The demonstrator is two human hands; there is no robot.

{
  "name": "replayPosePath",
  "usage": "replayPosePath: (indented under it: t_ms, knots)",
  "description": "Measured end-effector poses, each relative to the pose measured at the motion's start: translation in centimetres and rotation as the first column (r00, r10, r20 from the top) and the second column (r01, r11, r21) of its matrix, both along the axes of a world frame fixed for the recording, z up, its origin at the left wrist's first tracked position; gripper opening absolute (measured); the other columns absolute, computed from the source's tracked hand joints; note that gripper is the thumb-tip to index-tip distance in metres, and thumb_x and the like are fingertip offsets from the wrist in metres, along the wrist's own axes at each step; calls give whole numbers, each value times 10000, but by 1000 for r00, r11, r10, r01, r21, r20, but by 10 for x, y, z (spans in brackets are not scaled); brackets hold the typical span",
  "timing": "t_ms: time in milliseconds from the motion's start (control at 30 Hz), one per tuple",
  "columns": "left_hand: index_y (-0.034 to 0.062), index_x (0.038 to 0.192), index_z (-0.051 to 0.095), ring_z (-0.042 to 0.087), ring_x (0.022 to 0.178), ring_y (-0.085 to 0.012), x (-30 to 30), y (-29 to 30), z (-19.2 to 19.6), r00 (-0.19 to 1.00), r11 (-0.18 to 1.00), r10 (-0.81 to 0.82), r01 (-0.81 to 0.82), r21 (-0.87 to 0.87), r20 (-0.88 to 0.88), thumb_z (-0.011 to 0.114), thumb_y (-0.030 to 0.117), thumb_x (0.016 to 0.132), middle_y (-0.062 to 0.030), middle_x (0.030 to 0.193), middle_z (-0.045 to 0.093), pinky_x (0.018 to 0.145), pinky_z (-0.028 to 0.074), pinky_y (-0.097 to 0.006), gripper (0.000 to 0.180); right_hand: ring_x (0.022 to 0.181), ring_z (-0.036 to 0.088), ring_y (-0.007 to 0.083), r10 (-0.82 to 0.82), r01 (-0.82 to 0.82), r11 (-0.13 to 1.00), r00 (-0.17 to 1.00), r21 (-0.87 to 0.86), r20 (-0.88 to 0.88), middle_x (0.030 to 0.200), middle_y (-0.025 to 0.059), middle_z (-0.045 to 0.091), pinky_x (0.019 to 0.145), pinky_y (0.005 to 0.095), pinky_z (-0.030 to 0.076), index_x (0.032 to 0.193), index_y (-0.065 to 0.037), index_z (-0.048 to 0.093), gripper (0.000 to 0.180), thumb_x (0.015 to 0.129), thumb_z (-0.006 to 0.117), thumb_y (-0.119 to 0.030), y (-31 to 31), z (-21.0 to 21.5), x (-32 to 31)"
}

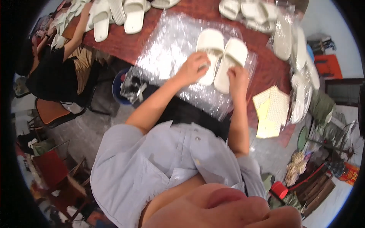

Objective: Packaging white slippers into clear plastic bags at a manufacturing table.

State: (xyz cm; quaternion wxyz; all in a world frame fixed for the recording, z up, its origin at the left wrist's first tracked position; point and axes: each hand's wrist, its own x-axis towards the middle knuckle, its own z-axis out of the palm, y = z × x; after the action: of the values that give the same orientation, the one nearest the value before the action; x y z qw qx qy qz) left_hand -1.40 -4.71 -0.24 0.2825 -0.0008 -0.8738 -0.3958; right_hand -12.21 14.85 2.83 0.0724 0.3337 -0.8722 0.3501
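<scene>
A pair of cream slide slippers lies side by side on a stack of clear plastic bags [165,47], straps toward the far side. My left hand [194,68] rests over the outer edge of the left slipper [210,40], its fingers curved and a gap showing between them and the thumb. On the outer edge of the right slipper [236,51], near its strap, my right hand [238,80] is closed, fingertips pressed to the sole. Its palm side is hidden.
More slippers [135,17] lie at the table's far left; bagged slippers [283,38] line its right side. Yellow printed sheets [272,110] lie near the right edge of the reddish table [266,68]. A blue bin [121,89] stands below. Another person [57,64] sits at the left.
</scene>
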Motion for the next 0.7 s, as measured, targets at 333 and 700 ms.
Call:
replayPosePath:
  t_ms: [333, 700]
  knots:
    - [45, 953, 663, 547, 1129, -324, 7, 5, 8, 997, 999, -54, 54, -1, -49, 709, 61, 782, -125, 1124, 580, 971, 462, -411, 178, 872, 557, 357, 38, -43, 997, 996, -60, -82, 848, 157, 599, 789, 437, 433, 814, -5, 614, 87, 772, 690, 3, 3, -5, 10]
    - [49, 912, 663, 548, 1106, -312, 3, 5, 13, 996, 998, -70, 70, 4, -58, 717, 60, 773, -113, 1105, 580, 930, 479, -402, 150, 867, 529, 351, 26, -28, 999, 994, -20, -104, 883, 140, 578, 769, 445, 416, 833, -24, 596, 146, 761, 719, 8, 3, -9, 11]
